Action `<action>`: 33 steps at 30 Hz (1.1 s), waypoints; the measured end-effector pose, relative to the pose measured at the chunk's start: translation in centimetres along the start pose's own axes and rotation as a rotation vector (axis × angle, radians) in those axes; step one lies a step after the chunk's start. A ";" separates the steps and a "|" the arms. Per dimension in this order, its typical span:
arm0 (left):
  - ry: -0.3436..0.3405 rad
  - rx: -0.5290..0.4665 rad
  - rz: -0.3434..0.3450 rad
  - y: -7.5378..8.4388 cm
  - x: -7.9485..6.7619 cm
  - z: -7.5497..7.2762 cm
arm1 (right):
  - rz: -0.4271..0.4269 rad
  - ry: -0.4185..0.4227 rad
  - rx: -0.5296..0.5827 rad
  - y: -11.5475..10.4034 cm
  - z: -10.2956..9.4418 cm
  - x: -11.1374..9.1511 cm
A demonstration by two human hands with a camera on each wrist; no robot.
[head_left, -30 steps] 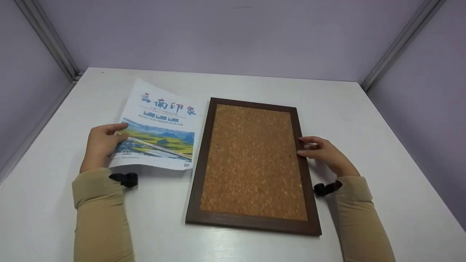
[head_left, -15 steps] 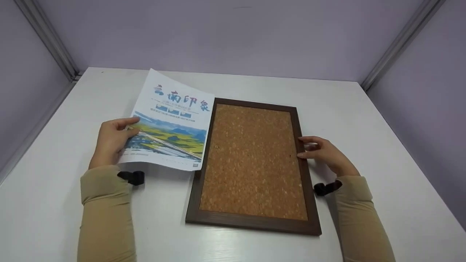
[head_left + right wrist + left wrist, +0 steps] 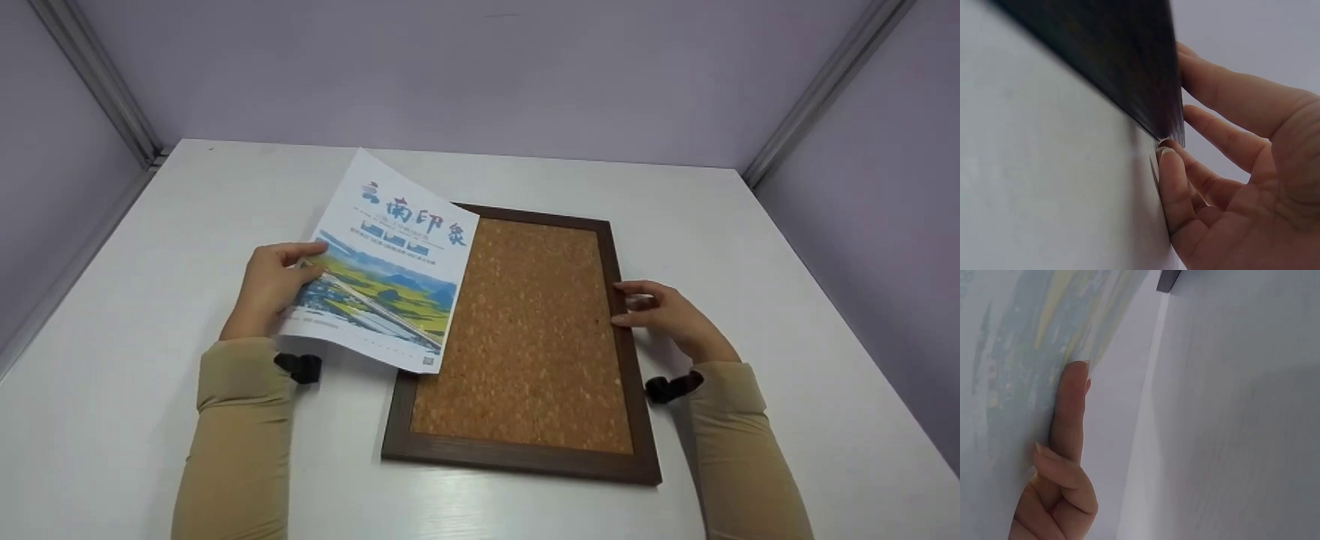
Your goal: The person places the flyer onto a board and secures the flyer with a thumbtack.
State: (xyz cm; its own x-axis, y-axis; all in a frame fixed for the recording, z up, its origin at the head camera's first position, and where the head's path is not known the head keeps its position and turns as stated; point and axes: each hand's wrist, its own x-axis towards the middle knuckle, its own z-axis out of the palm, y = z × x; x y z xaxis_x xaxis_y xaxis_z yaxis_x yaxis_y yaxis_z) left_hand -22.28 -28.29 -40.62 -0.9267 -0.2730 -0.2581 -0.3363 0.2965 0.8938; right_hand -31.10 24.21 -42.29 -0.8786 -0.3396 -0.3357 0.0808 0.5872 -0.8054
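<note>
A printed poster with Chinese lettering over a landscape picture slants above the left side of a cork board in a dark brown frame. My left hand pinches the poster's left edge; the sheet bows along its bottom. In the left wrist view, fingers lie against the sheet, whose print shows faintly. The board lies flat, its upper left part hidden by the poster. My right hand holds the board's right edge, thumb on the frame and other fingertips at its side, as the right wrist view shows.
Everything is on a white table. Pale purple panels with metal corner posts enclose its back and sides. A small black camera is strapped at each wrist, over tan sleeves.
My left hand has carried the poster rightward, from beside the board to over its left part, turning it slightly clockwise. The right hand and board have stayed practically still.
</note>
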 end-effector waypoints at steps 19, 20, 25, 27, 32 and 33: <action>-0.155 0.150 0.112 1.2 -0.3 2.0 | -0.021 -0.026 -0.024 -0.6 0.6 1.8; -0.166 0.141 0.116 1.3 -0.3 2.1 | -0.022 -0.026 -0.025 -0.6 0.6 1.8; -0.246 0.119 0.143 1.4 -0.4 2.5 | -0.024 -0.024 -0.029 -0.5 0.6 1.8; -0.286 0.118 0.151 1.4 -0.4 2.6 | -0.024 -0.024 -0.030 -0.5 0.6 1.8; -0.384 0.150 0.174 1.4 -0.5 2.9 | -0.024 -0.024 -0.027 -0.6 0.6 1.8; -0.399 0.165 0.187 1.5 -0.6 3.0 | -0.025 -0.025 -0.026 -0.6 0.6 1.8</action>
State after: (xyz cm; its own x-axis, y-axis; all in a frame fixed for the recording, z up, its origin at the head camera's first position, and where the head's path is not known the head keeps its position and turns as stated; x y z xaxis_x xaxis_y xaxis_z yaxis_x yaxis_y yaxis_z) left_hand -22.76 -24.98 -40.25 -0.9551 0.1628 -0.2475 -0.1493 0.4573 0.8767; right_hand -32.46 22.83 -42.74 -0.8681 -0.3724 -0.3281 0.0463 0.5974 -0.8006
